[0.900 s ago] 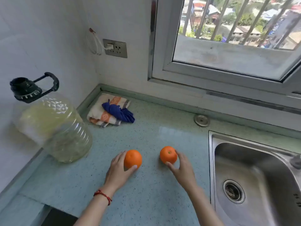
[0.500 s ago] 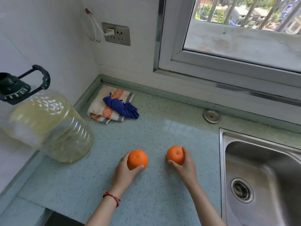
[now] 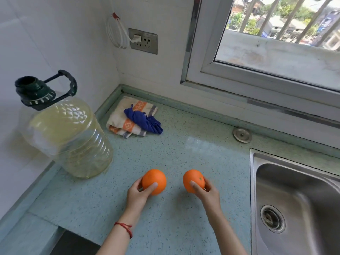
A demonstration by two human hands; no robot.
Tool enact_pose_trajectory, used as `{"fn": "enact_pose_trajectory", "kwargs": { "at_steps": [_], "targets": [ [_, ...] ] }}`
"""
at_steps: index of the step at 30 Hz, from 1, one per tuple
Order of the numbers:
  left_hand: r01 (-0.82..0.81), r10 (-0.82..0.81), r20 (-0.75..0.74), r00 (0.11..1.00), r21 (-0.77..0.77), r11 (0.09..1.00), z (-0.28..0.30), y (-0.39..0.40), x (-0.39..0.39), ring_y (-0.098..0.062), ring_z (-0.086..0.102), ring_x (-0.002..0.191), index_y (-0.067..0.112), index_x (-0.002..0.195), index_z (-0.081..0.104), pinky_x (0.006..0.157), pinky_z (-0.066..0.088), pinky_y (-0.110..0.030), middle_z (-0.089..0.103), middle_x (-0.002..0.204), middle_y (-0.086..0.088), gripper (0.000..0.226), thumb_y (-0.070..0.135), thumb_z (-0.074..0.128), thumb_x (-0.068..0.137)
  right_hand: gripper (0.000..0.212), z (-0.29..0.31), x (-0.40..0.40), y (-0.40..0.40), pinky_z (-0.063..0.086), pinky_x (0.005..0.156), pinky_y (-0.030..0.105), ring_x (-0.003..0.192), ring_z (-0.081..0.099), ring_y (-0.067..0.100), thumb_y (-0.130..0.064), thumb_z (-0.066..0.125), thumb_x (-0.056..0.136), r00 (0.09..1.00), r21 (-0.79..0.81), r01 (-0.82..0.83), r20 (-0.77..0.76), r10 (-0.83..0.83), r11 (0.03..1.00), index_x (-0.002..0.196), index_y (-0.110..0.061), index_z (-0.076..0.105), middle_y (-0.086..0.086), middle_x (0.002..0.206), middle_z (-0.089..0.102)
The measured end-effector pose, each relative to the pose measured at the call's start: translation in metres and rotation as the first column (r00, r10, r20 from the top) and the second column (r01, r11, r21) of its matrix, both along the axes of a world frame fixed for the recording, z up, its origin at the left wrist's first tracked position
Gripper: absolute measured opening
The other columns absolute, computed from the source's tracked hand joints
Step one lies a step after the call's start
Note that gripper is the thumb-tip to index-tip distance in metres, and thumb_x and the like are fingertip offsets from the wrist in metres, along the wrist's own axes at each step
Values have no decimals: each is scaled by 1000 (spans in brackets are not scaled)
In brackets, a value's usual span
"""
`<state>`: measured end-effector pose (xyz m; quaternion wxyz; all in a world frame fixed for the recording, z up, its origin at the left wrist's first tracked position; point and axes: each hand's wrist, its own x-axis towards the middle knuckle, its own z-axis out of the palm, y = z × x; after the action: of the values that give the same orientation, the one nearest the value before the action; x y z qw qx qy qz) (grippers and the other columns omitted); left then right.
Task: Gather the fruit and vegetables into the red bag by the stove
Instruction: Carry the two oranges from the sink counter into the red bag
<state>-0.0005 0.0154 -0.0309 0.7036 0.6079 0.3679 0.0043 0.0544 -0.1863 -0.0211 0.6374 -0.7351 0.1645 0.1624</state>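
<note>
Two oranges are held just above the speckled green counter [image 3: 193, 155]. My left hand [image 3: 138, 195] grips the left orange [image 3: 154, 180] from below and behind, thumb across its front. My right hand [image 3: 207, 194] grips the right orange [image 3: 193, 179], whose green stem scar faces up and to the right. A red string bracelet circles my left wrist. No red bag and no stove appear in this view.
A large plastic oil jug [image 3: 68, 137] with a dark green cap stands at the left by the wall. Folded cloths [image 3: 135, 119] lie in the back corner. A steel sink [image 3: 298, 203] fills the right side. A round metal cap [image 3: 242, 134] sits near the window ledge.
Both hands closed round the oranges and drew them slightly toward me, lifting them off the counter. The camera tilted down and closer.
</note>
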Motion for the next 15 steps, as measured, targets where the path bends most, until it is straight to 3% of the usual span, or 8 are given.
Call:
{"fn": "enact_pose_trajectory", "kwargs": {
  "at_steps": [3,5,8,15],
  "targets": [
    [-48,49,18,999,-72,996,0,7,-19,-30,59,105,10,119,55,85,52,-44,59,120,-17,97,48,79,33,75,4,-16,9,49,94,46,103,59,20,-33,78,63,999,61,-40,-20,41,997,130,-16,49,7,119,59],
    [-94,98,33,995,-111,989,1,10,-34,-30,60,101,8,119,54,71,55,-34,59,117,-16,108,50,84,24,67,6,-23,14,50,93,45,101,59,20,-26,78,70,998,98,-65,-20,67,993,130,-15,49,7,115,59],
    [-184,194,62,979,-138,973,4,15,-58,-29,60,98,9,118,53,69,55,-33,58,113,-14,123,61,84,11,62,10,-30,19,50,91,43,97,60,18,-21,77,72,992,117,-127,-4,128,985,128,-14,51,5,108,61],
    [-385,401,121,908,-136,913,15,0,-123,-21,62,90,12,110,54,58,56,-19,61,102,-7,102,49,86,20,55,11,-46,14,50,89,41,99,60,20,-21,71,77,939,133,-343,16,344,930,128,-12,51,10,114,61]
  ]
}}
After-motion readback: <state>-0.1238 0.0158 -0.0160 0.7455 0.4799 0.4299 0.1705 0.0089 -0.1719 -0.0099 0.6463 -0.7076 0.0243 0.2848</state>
